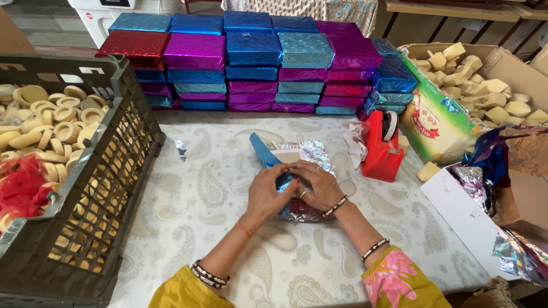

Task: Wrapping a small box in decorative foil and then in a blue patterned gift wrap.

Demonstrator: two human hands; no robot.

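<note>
A crate (123, 154) of round blocks stands left, a red tape dispenser (381, 149) right, and stacked foil boxes (254, 63) behind. At table centre, the left hand (267, 193) and right hand (318, 185) press curled fingers onto the foil sheet (301, 153), folding its blue side over a flat box beneath.

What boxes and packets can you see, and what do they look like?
Wrapped boxes: stacked along the table's back edge; flat rectangles in shiny blue, purple, red and teal foil.
Half-wrapped packet: middle of the table under both hands; blue and silver foil.
Printed carton: right of the red tape dispenser; green, white and red side, full of pale blocks.
</note>
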